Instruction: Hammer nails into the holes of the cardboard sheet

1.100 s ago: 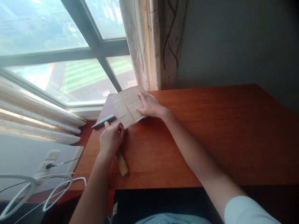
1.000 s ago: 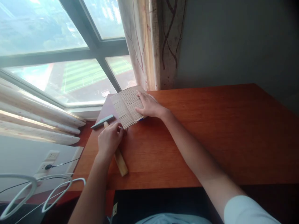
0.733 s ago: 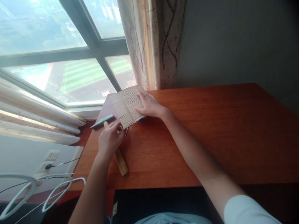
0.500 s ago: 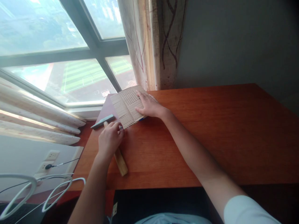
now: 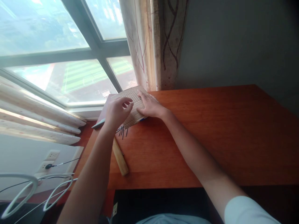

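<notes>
A corrugated cardboard block (image 5: 134, 93) with rows of small holes lies at the far left corner of the wooden desk (image 5: 210, 137). My right hand (image 5: 150, 105) rests flat on it, fingers stretched out. My left hand (image 5: 118, 110) hovers over the block's near part with thumb and forefinger pinched together; what they pinch is too small to see. Several thin dark nails (image 5: 122, 131) lie loose on the desk just below the block. Beside my left forearm lies a hammer with a wooden handle (image 5: 120, 158), its grey head (image 5: 98, 123) partly hidden by my wrist.
A window (image 5: 58, 46) and a patterned curtain (image 5: 154, 43) stand behind the desk's far edge. At the lower left are a wall socket with a plug (image 5: 49, 163) and white wire loops (image 5: 35, 193). A grey wall runs along the right.
My left hand left the spot by the hammer handle and rose onto the cardboard block. The loose nails it was covering now show on the desk. My right hand has stayed put.
</notes>
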### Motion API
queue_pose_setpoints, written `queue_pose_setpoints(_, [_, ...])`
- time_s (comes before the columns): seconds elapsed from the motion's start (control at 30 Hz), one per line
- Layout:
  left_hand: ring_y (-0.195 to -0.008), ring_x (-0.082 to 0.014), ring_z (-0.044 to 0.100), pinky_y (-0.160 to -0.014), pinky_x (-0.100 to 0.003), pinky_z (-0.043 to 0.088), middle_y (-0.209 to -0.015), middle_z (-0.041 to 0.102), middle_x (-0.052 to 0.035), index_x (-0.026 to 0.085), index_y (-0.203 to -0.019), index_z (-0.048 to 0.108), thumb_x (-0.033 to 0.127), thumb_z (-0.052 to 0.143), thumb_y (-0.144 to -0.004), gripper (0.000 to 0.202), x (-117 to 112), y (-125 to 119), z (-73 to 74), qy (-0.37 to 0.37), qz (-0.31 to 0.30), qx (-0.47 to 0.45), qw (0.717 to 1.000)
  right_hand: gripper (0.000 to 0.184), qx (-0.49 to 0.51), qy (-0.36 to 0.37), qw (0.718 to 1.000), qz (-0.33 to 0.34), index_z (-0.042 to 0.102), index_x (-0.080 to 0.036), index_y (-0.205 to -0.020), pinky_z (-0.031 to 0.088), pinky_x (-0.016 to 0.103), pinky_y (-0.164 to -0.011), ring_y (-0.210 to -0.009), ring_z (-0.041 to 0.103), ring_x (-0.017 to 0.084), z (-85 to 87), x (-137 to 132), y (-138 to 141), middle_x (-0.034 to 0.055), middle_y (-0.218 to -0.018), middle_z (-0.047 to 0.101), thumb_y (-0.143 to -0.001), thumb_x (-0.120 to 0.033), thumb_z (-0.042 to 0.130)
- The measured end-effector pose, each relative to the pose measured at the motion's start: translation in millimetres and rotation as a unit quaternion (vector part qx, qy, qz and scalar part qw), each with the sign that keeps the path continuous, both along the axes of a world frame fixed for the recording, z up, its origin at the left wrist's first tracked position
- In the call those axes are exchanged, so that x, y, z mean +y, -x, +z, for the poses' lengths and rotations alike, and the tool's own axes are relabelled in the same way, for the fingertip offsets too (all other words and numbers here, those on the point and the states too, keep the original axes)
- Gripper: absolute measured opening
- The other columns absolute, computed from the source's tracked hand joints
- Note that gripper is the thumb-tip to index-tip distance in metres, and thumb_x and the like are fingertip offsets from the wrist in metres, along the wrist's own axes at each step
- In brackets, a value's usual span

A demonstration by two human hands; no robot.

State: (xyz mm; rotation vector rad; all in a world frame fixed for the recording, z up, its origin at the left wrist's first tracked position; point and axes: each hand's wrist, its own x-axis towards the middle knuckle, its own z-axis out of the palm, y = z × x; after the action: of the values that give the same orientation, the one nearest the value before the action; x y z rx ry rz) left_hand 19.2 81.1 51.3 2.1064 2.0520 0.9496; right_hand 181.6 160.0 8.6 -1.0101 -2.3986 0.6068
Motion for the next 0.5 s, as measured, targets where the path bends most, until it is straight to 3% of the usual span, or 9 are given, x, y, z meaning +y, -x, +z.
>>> queue_pose_setpoints(0.13, [-0.066,-0.0167,0.060,-0.062,-0.027,0.044,-0.076,0.073,-0.0047,0.019,-0.087,0.076,0.031,0.062,-0.079,0.020,44.2,-12.4,-4.3,0.032,-0.045,0.038,0.998,0.082,0.010,-0.001,1.000,0.003,0.024,-0.011,-0.154,0.024,0.052,-0.120,-0.144,0.038,0.030,-0.6,1.0,1.8,0.0184,-0.152,0.043,-0.084,-0.037,0.059])
queue_pose_setpoints(0.23, [-0.066,-0.0174,0.059,-0.064,-0.028,0.045,-0.074,0.072,-0.0045,0.019,-0.081,0.074,0.028,0.062,-0.079,0.015,59.0,-16.1,-10.3,0.016,-0.075,0.040,0.996,0.083,0.010,-0.002,1.000,-0.002,0.025,-0.010,-0.154,0.025,0.051,-0.119,-0.145,0.036,0.031,0.7,0.9,2.4,0.0196,-0.153,0.042,-0.083,-0.037,0.060])
queue_pose_setpoints(0.37, [-0.071,-0.0161,0.060,-0.069,-0.028,0.047,-0.078,0.070,-0.0044,0.018,-0.078,0.070,0.026,0.061,-0.082,0.013,61.1,-11.3,-7.3,-0.061,-0.057,0.004,0.997,0.088,0.006,0.008,1.000,-0.001,0.020,-0.010,-0.155,0.025,0.053,-0.119,-0.143,0.038,0.033,2.7,-0.3,1.7,0.0194,-0.155,0.040,-0.083,-0.037,0.062])
queue_pose_setpoints(0.5, [-0.075,-0.0116,0.063,-0.068,-0.023,0.049,-0.087,0.069,-0.0031,0.017,-0.087,0.064,0.027,0.061,-0.086,0.010,46.0,0.2,15.6,-0.168,0.019,-0.111,0.979,0.088,0.003,0.010,1.000,0.000,0.019,-0.009,-0.155,0.022,0.050,-0.121,-0.143,0.038,0.030,1.9,-1.2,0.9,0.0194,-0.153,0.042,-0.084,-0.038,0.062])
